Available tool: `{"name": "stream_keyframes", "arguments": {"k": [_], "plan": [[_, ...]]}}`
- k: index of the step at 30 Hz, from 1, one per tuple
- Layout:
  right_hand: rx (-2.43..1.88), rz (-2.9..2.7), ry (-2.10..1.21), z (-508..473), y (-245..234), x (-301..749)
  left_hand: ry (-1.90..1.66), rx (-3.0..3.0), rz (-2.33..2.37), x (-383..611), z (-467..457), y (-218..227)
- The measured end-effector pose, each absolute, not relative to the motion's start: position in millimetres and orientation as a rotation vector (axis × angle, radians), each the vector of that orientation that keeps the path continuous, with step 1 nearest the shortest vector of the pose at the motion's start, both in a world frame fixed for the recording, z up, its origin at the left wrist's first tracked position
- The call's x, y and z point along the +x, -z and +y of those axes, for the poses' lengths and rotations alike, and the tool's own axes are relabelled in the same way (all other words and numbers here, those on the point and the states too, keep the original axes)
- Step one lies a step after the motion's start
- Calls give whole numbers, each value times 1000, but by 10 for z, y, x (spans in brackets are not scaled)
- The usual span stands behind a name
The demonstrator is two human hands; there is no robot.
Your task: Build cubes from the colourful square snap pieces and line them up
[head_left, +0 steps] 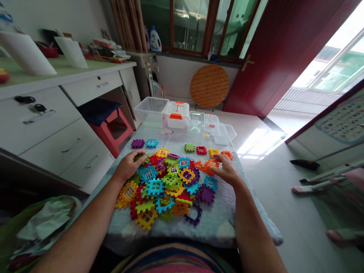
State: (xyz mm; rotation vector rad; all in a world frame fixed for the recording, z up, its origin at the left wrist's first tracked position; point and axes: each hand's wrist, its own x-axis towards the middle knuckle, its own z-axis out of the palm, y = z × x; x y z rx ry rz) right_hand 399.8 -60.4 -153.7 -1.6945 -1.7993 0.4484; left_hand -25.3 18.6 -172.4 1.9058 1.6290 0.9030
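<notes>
Dozens of bright plastic notched window tiles lie heaped on a pale quilted blue cloth; the left hand rests flat and unclamped on a green tile, while the right hand, half open, reaches beside orange tiles. Clear plastic storage boxes stand beyond

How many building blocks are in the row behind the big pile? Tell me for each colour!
Purple block: 1
Blue block: 1
Green block: 1
Red block: 1
Yellow block: 1
Orange block: 1
Total: 6
</notes>
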Motion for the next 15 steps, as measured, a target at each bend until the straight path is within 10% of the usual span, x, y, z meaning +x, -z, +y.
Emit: {"name": "stream_keyframes", "arguments": {"k": [15], "plan": [[-1778,-1997,-396,-616,1565,3814,-928,1926,1646,-292,222,1775]]}}
